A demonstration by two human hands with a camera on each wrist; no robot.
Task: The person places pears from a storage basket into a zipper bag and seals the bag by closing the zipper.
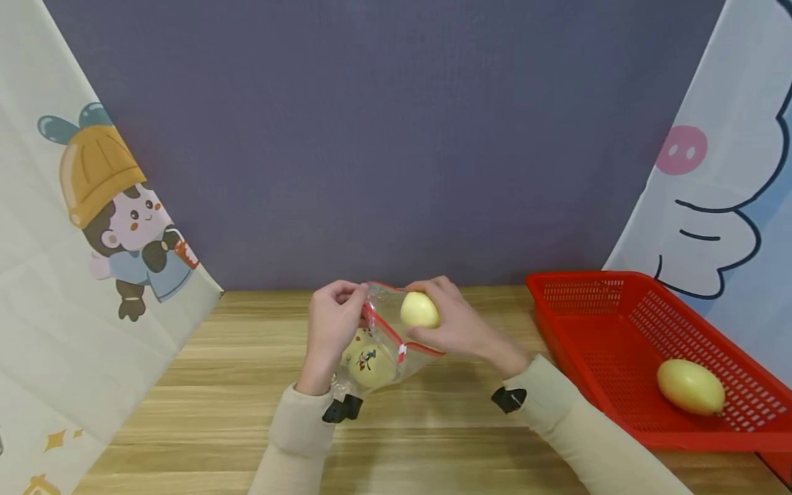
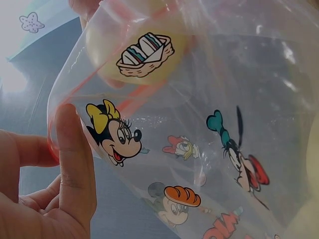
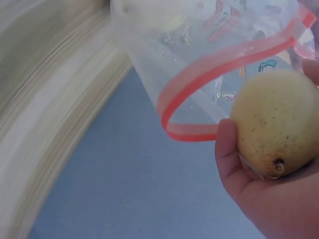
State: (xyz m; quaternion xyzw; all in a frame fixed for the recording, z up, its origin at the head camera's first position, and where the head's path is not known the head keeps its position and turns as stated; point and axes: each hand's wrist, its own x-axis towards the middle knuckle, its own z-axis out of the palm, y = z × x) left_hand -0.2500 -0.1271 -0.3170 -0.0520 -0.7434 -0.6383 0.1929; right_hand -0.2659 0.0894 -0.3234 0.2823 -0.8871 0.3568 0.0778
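My left hand pinches the red-edged rim of a clear zip bag between thumb and fingers. The bag's mouth stands apart, its white slider at the near side. In my right hand is a pale yellow mango, gripped at the bag's mouth. The right wrist view shows its speckled skin and brown stem end beside the red zip strip. Lower in the bag lies more yellow fruit, seen through the printed plastic. Cartoon figures cover the bag's side in the left wrist view.
At the right stands a red perforated plastic basket with one yellow mango in it. The wooden table meets a dark grey panel at the back. Printed cloths hang on both sides.
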